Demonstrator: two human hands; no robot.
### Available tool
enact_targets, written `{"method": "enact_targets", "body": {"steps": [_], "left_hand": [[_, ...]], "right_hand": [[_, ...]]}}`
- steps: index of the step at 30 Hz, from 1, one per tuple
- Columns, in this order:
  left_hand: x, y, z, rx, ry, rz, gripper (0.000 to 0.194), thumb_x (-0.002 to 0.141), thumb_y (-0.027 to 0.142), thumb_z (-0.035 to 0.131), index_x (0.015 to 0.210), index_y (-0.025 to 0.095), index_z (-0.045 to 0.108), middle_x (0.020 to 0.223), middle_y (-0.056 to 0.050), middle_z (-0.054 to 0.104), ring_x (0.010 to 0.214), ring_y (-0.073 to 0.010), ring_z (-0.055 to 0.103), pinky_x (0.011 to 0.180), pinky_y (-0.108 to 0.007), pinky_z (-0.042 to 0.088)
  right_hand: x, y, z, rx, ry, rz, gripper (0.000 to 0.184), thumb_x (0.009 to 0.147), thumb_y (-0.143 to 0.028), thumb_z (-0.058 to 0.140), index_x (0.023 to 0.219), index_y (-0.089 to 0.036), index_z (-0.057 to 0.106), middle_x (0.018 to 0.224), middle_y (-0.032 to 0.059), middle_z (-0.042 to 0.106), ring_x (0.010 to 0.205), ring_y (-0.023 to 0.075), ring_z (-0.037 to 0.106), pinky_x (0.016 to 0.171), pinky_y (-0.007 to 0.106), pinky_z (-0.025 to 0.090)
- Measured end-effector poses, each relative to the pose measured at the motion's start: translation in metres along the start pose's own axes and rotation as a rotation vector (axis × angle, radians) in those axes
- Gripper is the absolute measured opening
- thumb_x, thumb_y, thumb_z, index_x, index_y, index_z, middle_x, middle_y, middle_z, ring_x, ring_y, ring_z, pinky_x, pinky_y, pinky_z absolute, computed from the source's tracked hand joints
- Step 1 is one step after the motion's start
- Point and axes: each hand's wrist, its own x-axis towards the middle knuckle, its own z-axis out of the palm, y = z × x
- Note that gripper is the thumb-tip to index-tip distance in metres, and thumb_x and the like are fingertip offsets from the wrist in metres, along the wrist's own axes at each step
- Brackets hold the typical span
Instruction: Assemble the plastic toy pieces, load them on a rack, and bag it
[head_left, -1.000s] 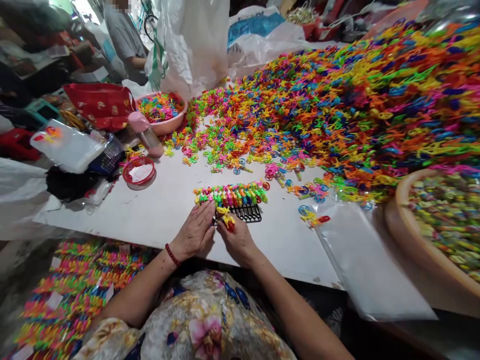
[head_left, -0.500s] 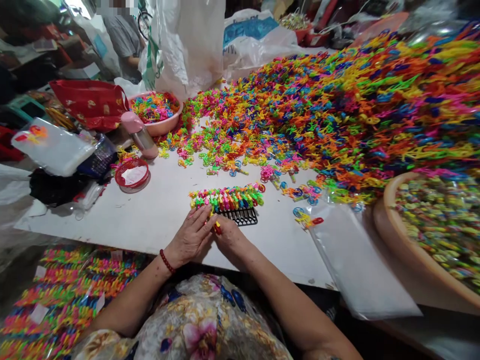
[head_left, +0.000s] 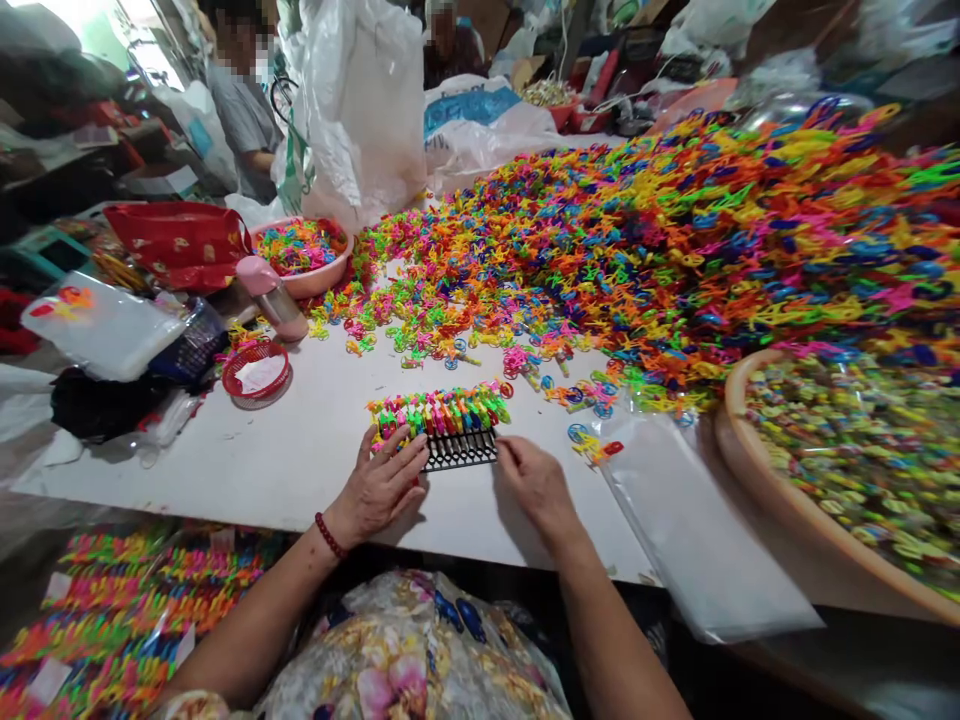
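A black slotted plastic rack (head_left: 461, 456) lies on the white table. Small bright plastic toy pieces (head_left: 442, 408) stand in a close row along its far side. My left hand (head_left: 382, 487), with a dark red bead bracelet, lies over the rack's left end, its fingers stretched out. A bit of red shows under those fingers, too small to name. At the rack's right end my right hand (head_left: 534, 487) has its fingers curled, thumb and forefinger pinched at the rack's edge. The palm side of both hands is hidden.
A big heap of colourful plastic pieces (head_left: 637, 240) covers the back and right. A wide tub (head_left: 739, 410) and clear plastic bags (head_left: 690, 520) stand right. Left are a red basket (head_left: 259, 392), a pink-lidded bottle (head_left: 270, 298) and a pink basin (head_left: 319, 280). Another person (head_left: 244, 120) is behind.
My right hand has moved from beside my left hand to the rack's right end. My left hand now rests further left on the rack. The whole view has shifted slightly.
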Motion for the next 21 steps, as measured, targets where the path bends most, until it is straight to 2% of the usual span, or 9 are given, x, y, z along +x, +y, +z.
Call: {"method": "enact_targets", "body": {"steps": [3,6,9,13,16,19,21], "left_hand": [[0.003,-0.001,0.006,-0.037,0.044,-0.017,0.037,0.095,0.025,0.052,0.132,0.018,0.055,0.137,-0.009,0.059,0.137,-0.0256,0.044,0.118,-0.052,0.020],[0.005,0.003,0.007,-0.028,0.066,-0.062,0.033,0.094,0.024,0.053,0.127,0.019,0.058,0.129,-0.008,0.065,0.128,-0.0250,0.052,0.113,-0.049,0.027],[0.002,0.006,0.003,-0.012,0.074,-0.081,0.030,0.095,0.024,0.053,0.124,0.018,0.059,0.125,-0.007,0.067,0.123,-0.0248,0.054,0.110,-0.048,0.029],[-0.006,0.009,-0.003,-0.016,0.058,-0.097,0.027,0.096,0.025,0.052,0.121,0.019,0.060,0.127,-0.007,0.067,0.122,-0.0230,0.055,0.111,-0.046,0.029],[-0.010,0.010,-0.006,-0.012,0.044,-0.105,0.032,0.096,0.025,0.051,0.127,0.020,0.058,0.136,-0.008,0.061,0.130,-0.0244,0.050,0.116,-0.049,0.021],[-0.009,0.011,-0.006,-0.019,0.033,-0.113,0.041,0.096,0.025,0.049,0.137,0.018,0.050,0.141,-0.010,0.056,0.138,-0.0265,0.043,0.120,-0.054,0.010],[-0.007,0.011,-0.006,-0.036,0.029,-0.120,0.047,0.096,0.024,0.048,0.143,0.017,0.044,0.142,-0.012,0.055,0.138,-0.0255,0.043,0.121,-0.055,0.006]], "right_hand": [[0.028,0.024,-0.010,-0.267,0.071,0.112,0.021,0.094,-0.023,0.047,0.096,-0.017,0.068,0.096,0.0109,0.066,0.089,0.0217,0.062,0.078,0.030,0.045],[0.058,0.029,0.000,-0.419,-0.015,0.200,0.017,0.091,-0.018,0.051,0.098,-0.017,0.067,0.105,0.0107,0.062,0.084,0.0187,0.060,0.071,0.027,0.042],[0.071,0.026,0.009,-0.469,-0.059,0.229,0.015,0.089,-0.016,0.054,0.098,-0.015,0.066,0.102,0.0106,0.062,0.082,0.0176,0.059,0.069,0.026,0.039],[0.056,0.030,0.005,-0.433,0.026,0.300,0.021,0.096,-0.019,0.042,0.099,-0.011,0.062,0.095,0.0150,0.065,0.083,0.0215,0.060,0.070,0.029,0.040],[0.035,0.031,-0.005,-0.254,0.152,0.304,0.023,0.095,-0.022,0.040,0.102,-0.012,0.060,0.095,0.0154,0.068,0.085,0.0231,0.062,0.072,0.031,0.043],[0.013,0.019,-0.014,-0.086,0.212,0.274,0.027,0.093,-0.028,0.041,0.109,-0.015,0.059,0.097,0.0130,0.070,0.083,0.0218,0.064,0.072,0.031,0.045],[0.002,0.004,-0.014,0.035,0.173,0.266,0.029,0.092,-0.032,0.044,0.111,-0.016,0.059,0.090,0.0085,0.070,0.074,0.0196,0.063,0.067,0.029,0.046]]}}
